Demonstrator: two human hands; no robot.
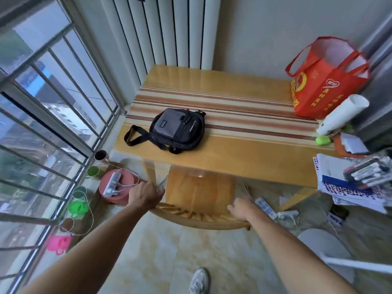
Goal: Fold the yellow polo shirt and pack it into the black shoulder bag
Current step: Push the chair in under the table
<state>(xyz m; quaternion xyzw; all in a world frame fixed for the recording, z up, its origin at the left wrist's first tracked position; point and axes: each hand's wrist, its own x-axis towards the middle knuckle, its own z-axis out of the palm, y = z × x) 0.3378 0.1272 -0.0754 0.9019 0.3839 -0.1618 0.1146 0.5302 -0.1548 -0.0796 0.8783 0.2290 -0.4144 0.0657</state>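
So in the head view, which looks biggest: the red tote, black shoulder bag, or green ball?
1. red tote bag
2. black shoulder bag, a bit smaller, though nearer the camera
3. green ball, clearly smallest

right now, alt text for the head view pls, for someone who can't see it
Both hands, left hand and right hand, grip the back of a wooden chair tucked under a table. A black shoulder bag lies on it; no yellow shirt shows.

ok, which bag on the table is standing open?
The red tote bag at the far right corner, mouth gaping upward; the black shoulder bag lies flat, closed.
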